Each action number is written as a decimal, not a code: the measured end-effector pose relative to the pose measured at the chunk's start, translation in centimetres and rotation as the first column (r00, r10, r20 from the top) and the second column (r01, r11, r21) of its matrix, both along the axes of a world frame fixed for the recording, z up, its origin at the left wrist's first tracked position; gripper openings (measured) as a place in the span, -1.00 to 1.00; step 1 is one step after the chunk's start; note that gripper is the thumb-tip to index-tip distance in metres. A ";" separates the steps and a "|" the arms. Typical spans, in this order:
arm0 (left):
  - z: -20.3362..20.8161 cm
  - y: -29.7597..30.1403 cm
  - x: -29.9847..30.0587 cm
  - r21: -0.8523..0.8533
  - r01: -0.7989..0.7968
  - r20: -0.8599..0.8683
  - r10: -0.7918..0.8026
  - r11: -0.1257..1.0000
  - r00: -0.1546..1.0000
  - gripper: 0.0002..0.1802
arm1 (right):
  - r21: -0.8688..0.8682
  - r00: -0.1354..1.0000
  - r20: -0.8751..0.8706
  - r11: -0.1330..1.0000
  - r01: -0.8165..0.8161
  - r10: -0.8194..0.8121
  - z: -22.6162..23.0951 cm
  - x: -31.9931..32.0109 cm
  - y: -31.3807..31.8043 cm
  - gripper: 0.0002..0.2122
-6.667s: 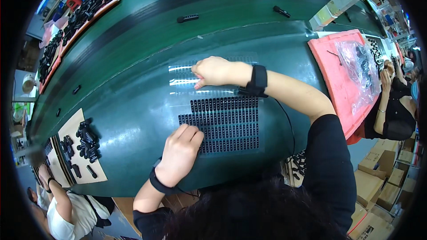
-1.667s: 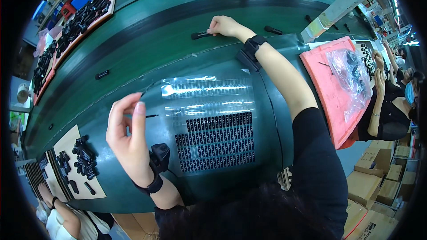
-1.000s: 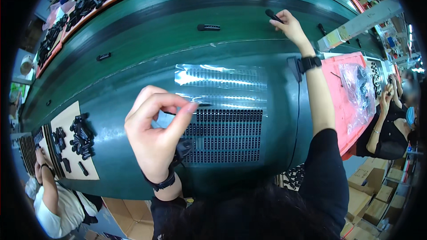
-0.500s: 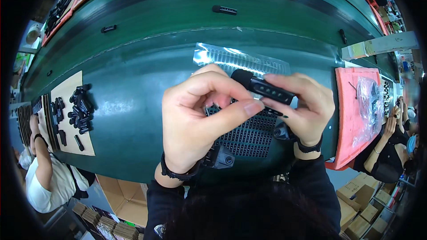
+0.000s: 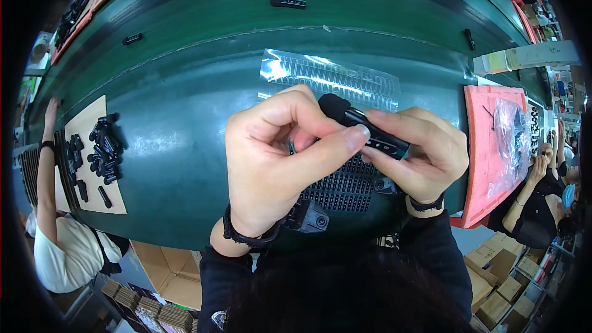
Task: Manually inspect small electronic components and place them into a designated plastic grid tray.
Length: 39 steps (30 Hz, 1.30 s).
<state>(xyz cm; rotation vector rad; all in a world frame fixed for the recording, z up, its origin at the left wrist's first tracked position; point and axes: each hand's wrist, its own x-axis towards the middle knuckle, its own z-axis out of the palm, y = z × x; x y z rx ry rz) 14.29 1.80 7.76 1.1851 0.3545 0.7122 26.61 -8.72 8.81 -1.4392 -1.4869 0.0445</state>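
Observation:
Between both hands is a small black clip-on microphone (image 5: 382,137) with a round foam tip, tilted with the foam toward the upper left. My right hand (image 5: 425,151) grips its far-right end between thumb and fingers. My left hand (image 5: 271,154) is closed, its thumb pressed on the microphone's middle and the index finger curled by the foam; the fingertip contact is partly hidden. A black strip with small pale marks lies against the microphone's side. Below my hands is a sheet of black printed labels (image 5: 339,194), partly covered. Beyond them lies a clear film (image 5: 327,77) with rows of oblong outlines.
Similar microphones (image 5: 288,3) lie apart on the green belt (image 5: 203,9). A pile of black microphones (image 5: 105,148) rests on cardboard at left, near a co-worker's arm (image 5: 46,166). Pink foam (image 5: 478,154) with a plastic bag stands at right. Another person sits beyond it.
The black strip, apart below the microphone before, now lies against its side. My left thumb has moved up onto the microphone. The co-worker's arm at left reaches farther forward. Belt microphones shifted left.

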 end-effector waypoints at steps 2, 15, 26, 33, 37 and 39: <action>0.0 -0.1 0.0 -0.022 0.000 0.004 0.000 1.000 1.000 -0.86 | 0.000 1.000 0.017 1.000 0.013 -0.013 0.0 -0.1 -0.1 -0.67; -0.1 -0.7 0.3 -0.012 -0.029 -0.007 0.029 1.000 1.000 -0.86 | 0.011 0.999 0.022 0.999 0.038 -0.039 -0.3 -0.2 -0.2 -0.69; -0.4 0.0 0.2 0.481 -0.034 -0.244 0.171 0.876 0.955 -0.89 | -0.006 0.998 -0.003 0.998 0.061 -0.061 -0.6 0.2 -0.2 -0.73; -0.6 1.5 0.7 0.064 0.231 -0.288 -0.204 0.971 0.936 -0.85 | -0.080 0.985 -0.167 0.996 0.033 -0.046 -0.7 1.1 0.2 -0.79; -0.5 1.3 0.6 -0.073 0.281 -0.216 -0.290 0.957 0.932 -0.86 | -0.092 0.986 -0.154 0.993 -0.079 0.064 -1.0 1.5 0.1 -0.71; -0.8 1.1 0.8 -0.051 0.258 -0.194 -0.263 0.965 0.945 -0.86 | -0.124 0.964 -0.263 0.990 -0.067 0.032 -1.4 1.2 0.3 -0.70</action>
